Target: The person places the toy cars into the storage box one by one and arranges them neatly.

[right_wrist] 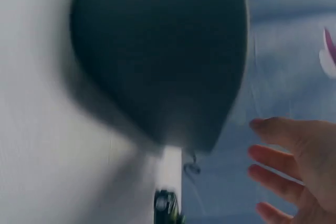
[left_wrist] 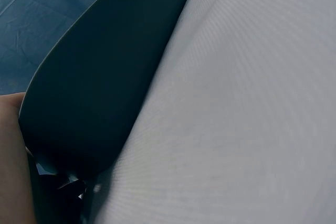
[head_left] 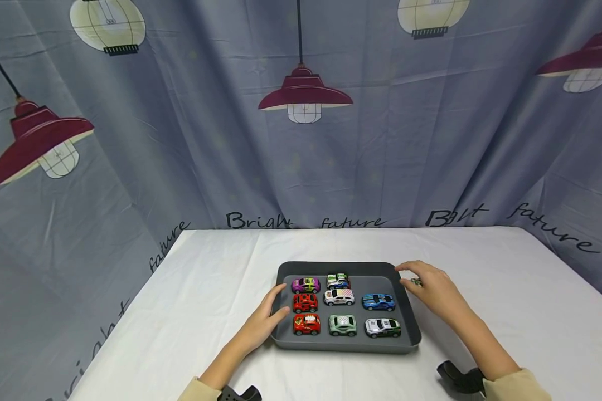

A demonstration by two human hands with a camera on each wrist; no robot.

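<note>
A dark grey tray point(head_left: 348, 344) lies on the white-covered table with several small toy cars inside. On the left are a purple car point(head_left: 305, 285), a red car point(head_left: 305, 303) and another red car point(head_left: 306, 324). My left hand point(head_left: 258, 323) rests at the tray's left side, thumb and fingertips over the rim. My right hand point(head_left: 433, 289) is at the far right corner, its spread fingers in the air in the right wrist view. Partly hidden behind it in the head view, a greenish toy car point(right_wrist: 167, 206) stands outside the tray.
Other cars in the tray include a pale green car point(head_left: 343, 325), a blue car point(head_left: 378, 302) and a white-and-black car point(head_left: 383, 327). A blue-grey curtain point(head_left: 221, 139) printed with lamps hangs behind the table point(head_left: 205, 289). A black wrist mount point(head_left: 460, 377) is at the right forearm.
</note>
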